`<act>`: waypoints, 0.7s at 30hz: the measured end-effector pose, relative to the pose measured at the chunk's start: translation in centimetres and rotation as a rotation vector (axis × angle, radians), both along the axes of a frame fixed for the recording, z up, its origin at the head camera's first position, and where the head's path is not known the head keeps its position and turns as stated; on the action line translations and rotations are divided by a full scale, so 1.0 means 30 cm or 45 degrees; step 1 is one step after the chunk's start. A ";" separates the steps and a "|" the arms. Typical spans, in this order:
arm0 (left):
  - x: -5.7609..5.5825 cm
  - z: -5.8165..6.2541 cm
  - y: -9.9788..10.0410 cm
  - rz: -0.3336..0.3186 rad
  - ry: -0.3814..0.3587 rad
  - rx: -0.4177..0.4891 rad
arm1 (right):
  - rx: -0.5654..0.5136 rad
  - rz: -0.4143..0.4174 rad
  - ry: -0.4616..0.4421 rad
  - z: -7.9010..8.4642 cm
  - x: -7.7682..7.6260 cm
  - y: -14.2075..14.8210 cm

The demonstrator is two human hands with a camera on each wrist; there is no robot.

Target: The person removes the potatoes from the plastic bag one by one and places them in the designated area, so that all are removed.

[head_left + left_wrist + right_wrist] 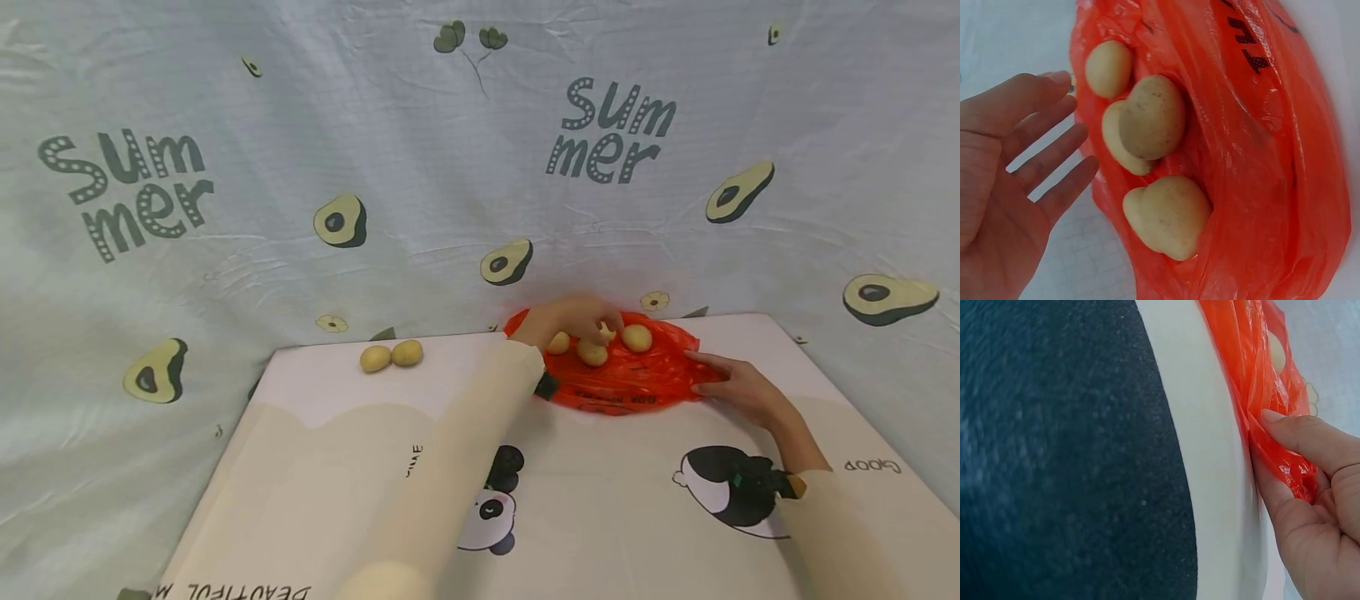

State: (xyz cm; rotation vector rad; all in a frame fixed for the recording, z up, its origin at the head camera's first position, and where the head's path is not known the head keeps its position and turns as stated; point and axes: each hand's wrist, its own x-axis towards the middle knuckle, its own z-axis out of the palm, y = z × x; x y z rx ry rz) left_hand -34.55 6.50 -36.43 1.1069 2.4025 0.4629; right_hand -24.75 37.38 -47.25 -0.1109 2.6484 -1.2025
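A red plastic bag [622, 383] with dark print lies at the back of the table, and several potatoes [637, 337] rest on it or in its opening. My left hand [576, 318] reaches over the bag. Its fingers are extended and hold nothing beside the potatoes [1152, 119] in the left wrist view. At the bag's right end, my right hand [746, 392] pinches the crumpled red plastic [1266, 394] between thumb and fingers, as the right wrist view shows. Two more potatoes [407, 353] sit side by side at the back left of the table.
The table [315, 483] has a pale cover with pandas and lettering. Behind it hangs a light cloth [420, 150] printed with avocados and the word summer, close to the table's back edge. A large dark surface [1072, 450] fills the left of the right wrist view.
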 end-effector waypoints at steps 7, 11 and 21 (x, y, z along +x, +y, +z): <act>0.012 -0.018 0.024 0.227 -0.222 -0.115 | -0.005 0.001 0.000 0.004 0.008 -0.002; 0.033 -0.040 0.018 0.435 -0.272 -0.122 | -0.023 0.002 -0.002 -0.001 0.004 -0.004; 0.063 -0.119 0.016 0.557 -0.142 0.076 | -0.022 -0.005 -0.017 -0.005 0.002 -0.006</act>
